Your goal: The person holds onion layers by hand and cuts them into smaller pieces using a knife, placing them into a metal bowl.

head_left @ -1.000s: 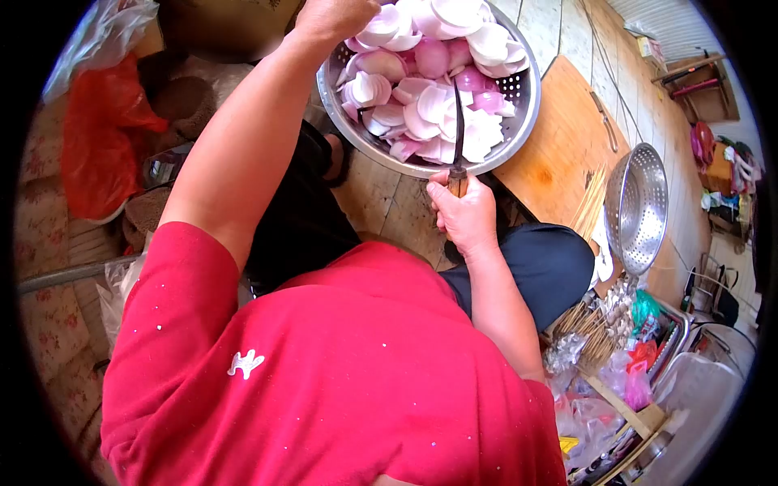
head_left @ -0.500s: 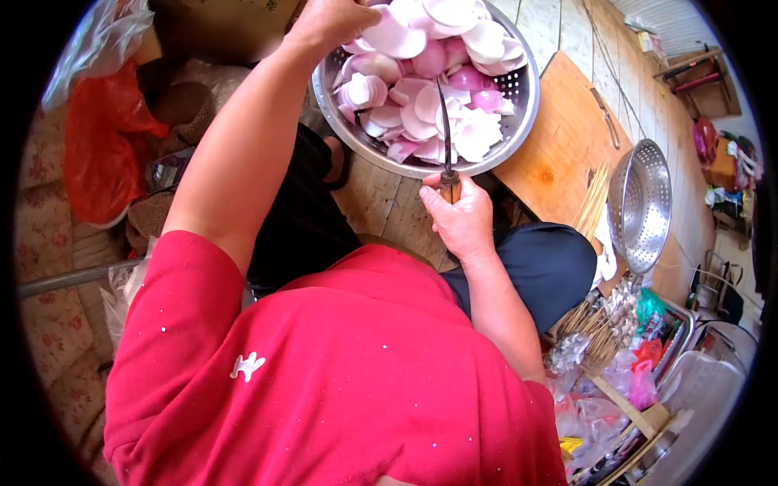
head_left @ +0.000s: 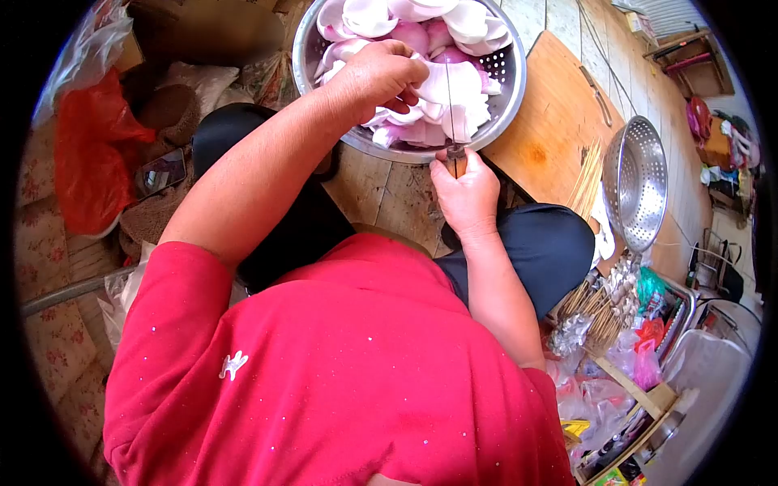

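A metal colander (head_left: 517, 81) full of cut onion pieces (head_left: 466, 97) stands at the top centre. My right hand (head_left: 468, 194) is wrapped round the wooden handle of a knife (head_left: 450, 105), whose thin blade points away over the onions. Over the left part of the colander is my left hand (head_left: 385, 77), its fingers bent and pinched against a pale onion piece beside the blade. The far ends of those fingers are partly hidden. Purple whole-looking onions (head_left: 411, 36) show behind the hand.
Right of the colander lies a wooden board (head_left: 539, 121) with another knife (head_left: 596, 95). A second colander (head_left: 636, 182) leans beside thin sticks (head_left: 585, 180). Bundled skewers (head_left: 600, 312) and plastic bags (head_left: 600, 405) are at lower right. A red bag (head_left: 93, 154) lies at left.
My left hand has come down and right, from the colander's upper left edge to near the blade. The view has shifted slightly. My right hand keeps hold of the knife.
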Demonstrator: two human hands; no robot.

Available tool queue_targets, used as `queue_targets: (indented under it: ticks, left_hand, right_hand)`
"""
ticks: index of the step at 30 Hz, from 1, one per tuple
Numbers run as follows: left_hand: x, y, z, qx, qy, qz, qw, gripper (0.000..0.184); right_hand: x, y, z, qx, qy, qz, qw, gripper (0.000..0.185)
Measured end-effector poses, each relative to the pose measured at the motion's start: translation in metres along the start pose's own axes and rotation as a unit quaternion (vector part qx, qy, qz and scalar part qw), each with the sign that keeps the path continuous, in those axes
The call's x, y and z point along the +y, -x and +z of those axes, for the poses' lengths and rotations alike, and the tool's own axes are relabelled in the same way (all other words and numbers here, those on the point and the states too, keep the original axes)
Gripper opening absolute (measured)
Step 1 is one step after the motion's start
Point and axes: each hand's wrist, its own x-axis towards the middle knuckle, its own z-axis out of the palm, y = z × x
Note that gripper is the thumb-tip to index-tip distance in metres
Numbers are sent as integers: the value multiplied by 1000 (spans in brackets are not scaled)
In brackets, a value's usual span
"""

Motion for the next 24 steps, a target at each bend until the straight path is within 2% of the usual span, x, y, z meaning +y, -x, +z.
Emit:
queue_targets:
  ticks: [13, 22, 24]
  left_hand:
    - [0, 11, 2, -3, 25, 17, 1000, 31]
    - [0, 14, 4, 6, -26, 34, 999, 31]
    - [-3, 11, 2, -22, -24, 25, 999, 30]
  right_hand:
    - [4, -3, 4, -20, 12, 24, 999, 24]
    - [15, -9, 4, -66, -4, 47, 997, 22]
    - [14, -10, 4, -74, -6, 56, 996, 22]
